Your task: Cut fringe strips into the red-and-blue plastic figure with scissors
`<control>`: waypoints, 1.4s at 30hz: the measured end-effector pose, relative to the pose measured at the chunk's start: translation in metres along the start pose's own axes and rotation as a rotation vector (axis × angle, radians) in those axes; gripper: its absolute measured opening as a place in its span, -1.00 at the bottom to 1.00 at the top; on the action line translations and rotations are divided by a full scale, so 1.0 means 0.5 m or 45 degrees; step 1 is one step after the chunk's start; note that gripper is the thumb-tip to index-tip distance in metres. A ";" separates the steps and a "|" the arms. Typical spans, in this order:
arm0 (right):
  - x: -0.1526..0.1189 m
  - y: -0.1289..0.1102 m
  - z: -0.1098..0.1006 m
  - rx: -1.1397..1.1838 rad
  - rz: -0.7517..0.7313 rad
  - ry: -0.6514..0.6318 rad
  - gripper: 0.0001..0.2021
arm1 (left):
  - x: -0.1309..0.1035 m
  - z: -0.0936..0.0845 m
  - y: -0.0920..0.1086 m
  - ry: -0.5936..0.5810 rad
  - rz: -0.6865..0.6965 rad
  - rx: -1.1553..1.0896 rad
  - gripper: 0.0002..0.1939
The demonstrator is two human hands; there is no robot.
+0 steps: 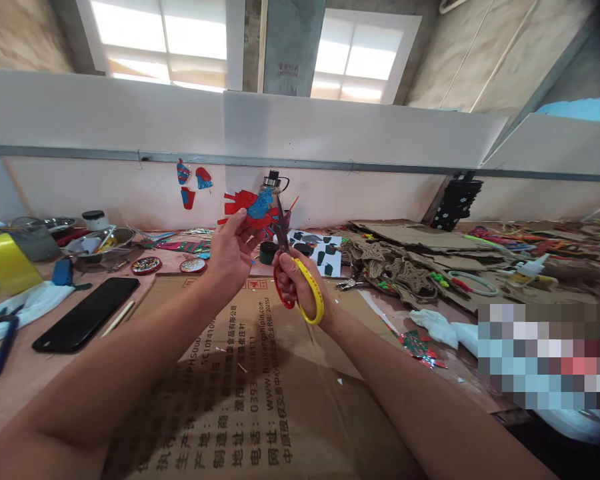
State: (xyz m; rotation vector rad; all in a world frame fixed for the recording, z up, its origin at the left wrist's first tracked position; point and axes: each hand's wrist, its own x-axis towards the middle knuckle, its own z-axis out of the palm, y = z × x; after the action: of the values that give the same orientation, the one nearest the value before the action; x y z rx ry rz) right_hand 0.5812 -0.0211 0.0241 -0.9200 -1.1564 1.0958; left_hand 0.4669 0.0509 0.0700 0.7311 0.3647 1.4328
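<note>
My left hand (235,243) pinches a red and blue cut-out piece (245,203) with a fringed, spiky edge, held up above the table. In my right hand (296,280) is a pair of scissors (311,293) with one yellow and one red handle loop. The dark blades point upward and meet the right edge of the cut-out; whether they are closed on it I cannot make out. Below both hands lies a flat cardboard sheet (220,400) with printed writing, and a few tiny white scraps are on it.
A black phone (87,313) lies at left, near a metal bowl (100,243) and two small round trays of glittery bits. Behind my hands stands a bottle (271,181). Braided star shapes (405,273), cardboard pieces and a glue bottle (530,270) occupy the right.
</note>
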 end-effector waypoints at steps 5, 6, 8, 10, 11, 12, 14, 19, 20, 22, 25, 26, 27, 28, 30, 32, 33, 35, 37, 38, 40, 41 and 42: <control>-0.002 -0.001 0.001 0.013 -0.026 0.034 -0.41 | 0.006 -0.005 -0.001 -0.006 -0.021 -0.007 -0.84; -0.002 -0.001 0.000 0.027 -0.049 0.043 -0.42 | 0.005 -0.005 -0.004 -0.021 -0.032 0.004 -0.83; 0.000 -0.001 -0.003 0.054 -0.099 0.059 -0.44 | 0.001 -0.007 -0.010 -0.043 -0.066 0.040 -0.80; 0.003 -0.001 -0.006 0.080 -0.132 0.082 -0.45 | -0.004 -0.009 -0.017 -0.048 -0.115 0.091 -0.76; 0.004 -0.001 -0.008 0.090 -0.139 0.094 -0.44 | -0.006 -0.009 -0.020 -0.049 -0.139 0.121 -0.75; 0.006 0.000 -0.010 0.098 -0.142 0.106 -0.44 | -0.008 -0.010 -0.023 -0.050 -0.156 0.152 -0.75; 0.009 0.000 -0.013 0.105 -0.156 0.132 -0.43 | -0.012 -0.010 -0.029 -0.053 -0.165 0.203 -0.74; 0.013 0.003 -0.020 0.085 -0.210 0.180 -0.44 | -0.019 -0.005 -0.037 -0.080 -0.130 0.207 -0.73; 0.013 0.004 -0.020 0.085 -0.216 0.182 -0.44 | -0.020 -0.004 -0.038 -0.093 -0.120 0.202 -0.74; 0.014 0.005 -0.022 0.076 -0.239 0.194 -0.44 | -0.021 -0.002 -0.041 -0.113 -0.104 0.204 -0.75; 0.015 0.007 -0.025 0.050 -0.283 0.230 -0.44 | -0.023 -0.002 -0.044 -0.167 -0.100 0.208 -0.75; 0.015 0.008 -0.026 0.049 -0.288 0.239 -0.43 | -0.023 -0.002 -0.045 -0.199 -0.103 0.212 -0.75; 0.016 0.008 -0.026 0.053 -0.288 0.243 -0.43 | -0.023 -0.003 -0.046 -0.235 -0.105 0.219 -0.75; 0.016 0.008 -0.026 0.064 -0.286 0.243 -0.43 | -0.023 -0.005 -0.047 -0.270 -0.108 0.233 -0.76; 0.015 0.008 -0.025 0.094 -0.286 0.238 -0.43 | -0.023 -0.009 -0.050 -0.321 -0.107 0.282 -0.77; 0.015 0.007 -0.023 0.111 -0.302 0.243 -0.42 | -0.021 -0.015 -0.053 -0.357 -0.109 0.339 -0.76; 0.015 0.006 -0.022 0.112 -0.314 0.252 -0.41 | -0.021 -0.018 -0.055 -0.374 -0.114 0.369 -0.75; 0.014 0.005 -0.020 0.099 -0.330 0.274 -0.41 | -0.019 -0.024 -0.060 -0.409 -0.133 0.425 -0.71; 0.014 0.004 -0.019 0.088 -0.336 0.286 -0.41 | -0.017 -0.029 -0.064 -0.432 -0.151 0.464 -0.69; 0.014 0.004 -0.019 0.087 -0.341 0.287 -0.41 | -0.017 -0.031 -0.066 -0.437 -0.156 0.476 -0.68; 0.014 0.005 -0.019 0.085 -0.352 0.285 -0.42 | -0.016 -0.033 -0.069 -0.441 -0.157 0.486 -0.66; 0.014 0.005 -0.019 0.086 -0.355 0.286 -0.42 | -0.016 -0.033 -0.069 -0.444 -0.157 0.490 -0.66; 0.014 0.006 -0.020 0.085 -0.353 0.286 -0.43 | -0.016 -0.033 -0.070 -0.445 -0.157 0.494 -0.65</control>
State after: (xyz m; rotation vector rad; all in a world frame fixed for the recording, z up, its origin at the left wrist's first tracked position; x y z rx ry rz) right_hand 0.5908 -0.0137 0.0209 -0.7819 -1.0200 0.7806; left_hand 0.4818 0.0477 0.0334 1.2322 0.4105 1.1013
